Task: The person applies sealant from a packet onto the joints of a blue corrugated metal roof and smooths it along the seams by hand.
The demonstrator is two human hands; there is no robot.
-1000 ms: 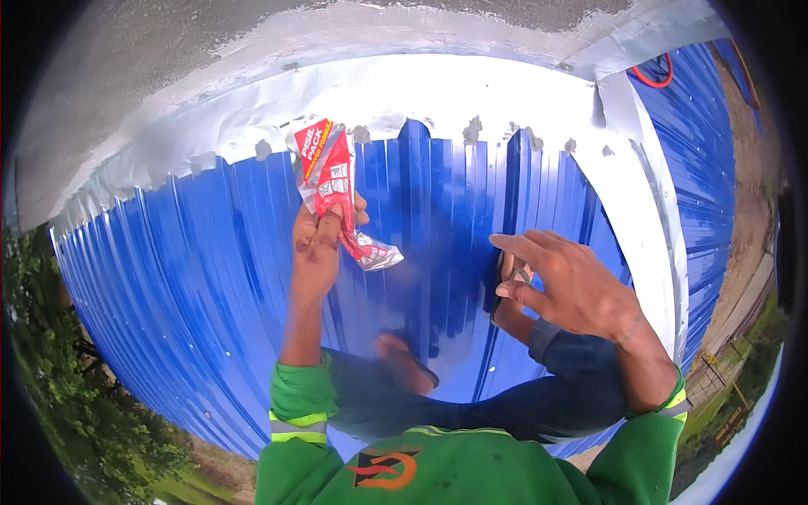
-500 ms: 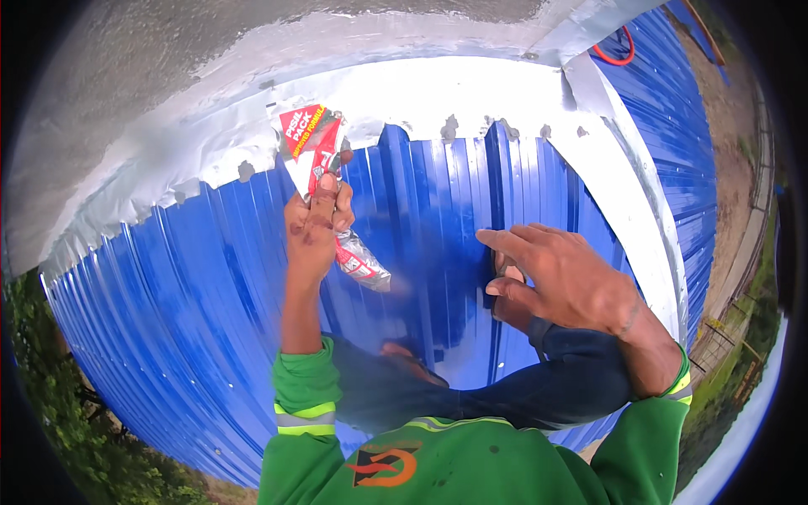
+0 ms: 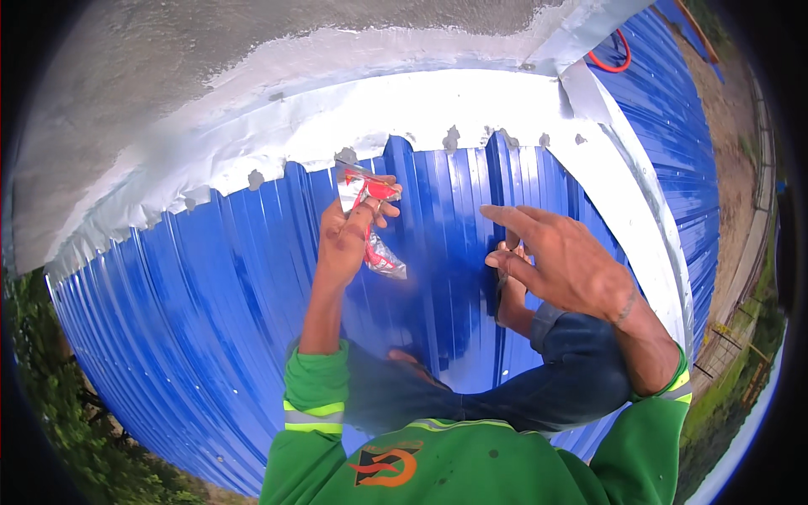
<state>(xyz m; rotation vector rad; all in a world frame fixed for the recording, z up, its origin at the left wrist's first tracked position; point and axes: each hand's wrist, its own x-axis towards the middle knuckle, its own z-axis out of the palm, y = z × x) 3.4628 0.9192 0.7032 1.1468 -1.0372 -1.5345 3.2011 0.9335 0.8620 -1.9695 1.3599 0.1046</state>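
1. The blue roof (image 3: 210,303) is glossy corrugated metal sheeting, its straight ridges running from the upper edge down toward the lower edge, bent into curves by the lens.
2. Beyond its upper edge is a grey wall (image 3: 151,109), rough and mottled, with a paler, smeared band at its foot.
3. White flashing (image 3: 396,101), wrinkled like thin foil toward the left, covers the roof's upper edge; a similar strip runs down on the right.
4. The person's green shirt (image 3: 505,463) is soft cloth, with yellow and silver bands on the sleeves.
5. Dark blue trousers (image 3: 505,387) cover the bent legs over the lower part of the roof.
6. The right hand (image 3: 564,257) hangs above the right part of the roof, fingers released and loosely curved, index finger stretched toward the left, thumb apart below it.
7. The left hand (image 3: 347,240) grasps a packet, thumb pressed against it, other fingers spread behind and to the right.
8. That packet (image 3: 353,181) is above the roof, left of centre and close to the upper edge: shiny, creased silver film with red panels, flattish at the top, squeezed narrow in the grip, its crumpled tail slanting down to the right.
9. Lumpy grey dabs (image 3: 452,137) dot the flashing's lower edge.
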